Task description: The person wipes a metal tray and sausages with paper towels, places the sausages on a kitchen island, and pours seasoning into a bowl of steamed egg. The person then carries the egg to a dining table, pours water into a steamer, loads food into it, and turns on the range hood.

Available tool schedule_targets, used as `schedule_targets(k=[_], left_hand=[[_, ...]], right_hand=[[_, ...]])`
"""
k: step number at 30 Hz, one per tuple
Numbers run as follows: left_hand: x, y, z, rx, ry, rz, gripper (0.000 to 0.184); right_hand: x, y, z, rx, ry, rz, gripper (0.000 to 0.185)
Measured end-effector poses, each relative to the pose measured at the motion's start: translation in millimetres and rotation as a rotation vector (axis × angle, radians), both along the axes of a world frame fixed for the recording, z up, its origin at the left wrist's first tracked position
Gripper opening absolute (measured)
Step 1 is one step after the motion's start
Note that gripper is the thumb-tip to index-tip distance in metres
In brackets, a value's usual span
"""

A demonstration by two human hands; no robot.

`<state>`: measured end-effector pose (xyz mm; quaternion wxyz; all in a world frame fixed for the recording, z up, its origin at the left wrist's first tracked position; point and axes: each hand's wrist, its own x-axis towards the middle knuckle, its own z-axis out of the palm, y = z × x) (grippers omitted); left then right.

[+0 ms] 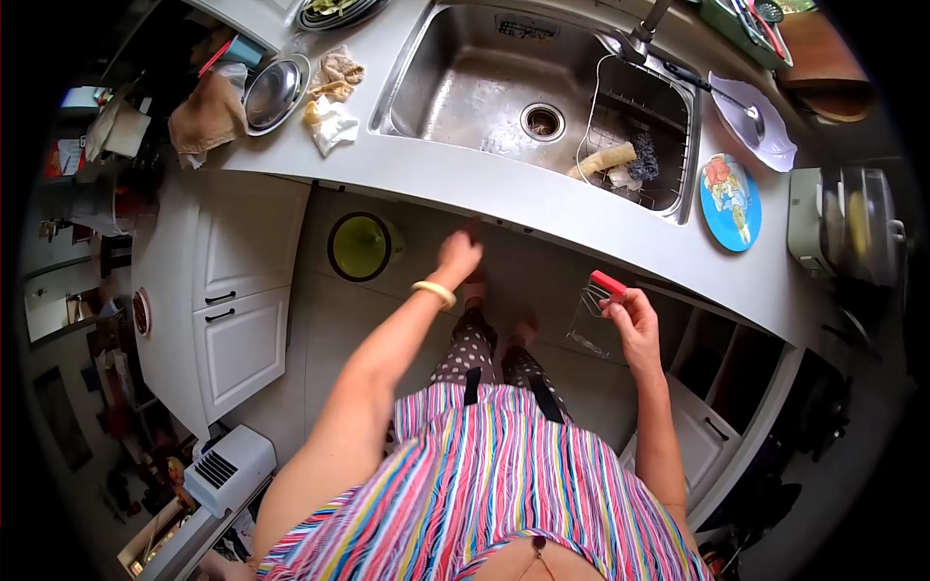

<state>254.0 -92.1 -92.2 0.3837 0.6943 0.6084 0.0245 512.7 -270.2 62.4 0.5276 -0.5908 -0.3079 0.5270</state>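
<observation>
My right hand (635,329) is closed on a small tool with a red handle (607,283) and thin wire loops hanging below it. Its exact kind is unclear. The tool is held in the air in front of the counter, to the right of my legs. My left hand (460,257), with a pale yellow bangle (434,293) at its wrist, reaches down by the counter's front edge. Motion blurs its fingers, so I cannot make out whether they grip anything.
Ahead is a steel sink (455,87) with a wire rack (668,145) holding a loofah piece and scourer. A blue picture plate (730,203) and a lilac dish (765,136) lie to the right. Cloths (334,126) lie left. A green bin (358,246) stands on the floor.
</observation>
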Motion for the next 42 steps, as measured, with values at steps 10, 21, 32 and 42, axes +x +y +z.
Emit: schedule_targets(k=[10, 21, 32, 42], left_hand=[[21, -33, -65, 0.002, -0.181, 0.169, 0.039], [-82, -110, -56, 0.016, -0.127, 0.074, 0.022], [-83, -110, -48, -0.069, -0.185, 0.112, 0.022], [-88, -114, -60, -0.042, -0.199, 0.094, 0.024]], right_hand=[[-19, 16, -89, -0.075, -0.497, 0.114, 0.036], [-117, 86, -230, 0.063, -0.603, 0.284, 0.025], [-161, 102, -271, 0.072, -0.45, 0.264, 0.023], [-168, 125, -296, 0.009, -0.443, 0.119, 0.024]])
